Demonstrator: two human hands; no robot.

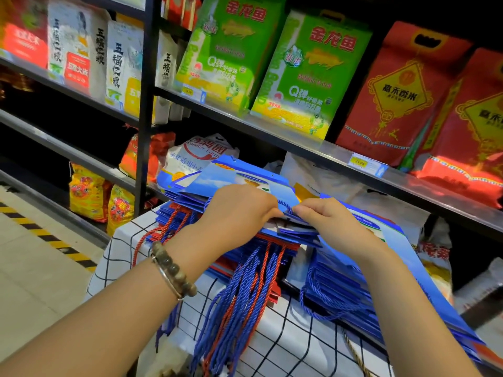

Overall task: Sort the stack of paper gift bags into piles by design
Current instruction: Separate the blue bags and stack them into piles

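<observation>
We see left hand (239,210) and right hand (326,220) both pinching the top blue bag (296,230) on the stack (174,213) (checked cloth (122,246) underneath).

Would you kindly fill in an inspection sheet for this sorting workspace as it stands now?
Surface: table under a white grid-pattern cloth.
Job's things: mixed stack of blue and red gift bags, rope handles hanging over the front; blue pile to the right.
Clutter: nothing seen.
Grippers: left hand and right hand both pinch the top blue bag at its edge.
Cables: nothing seen.
Surroundings: shelves of rice bags; hazard stripe on the floor.
</observation>
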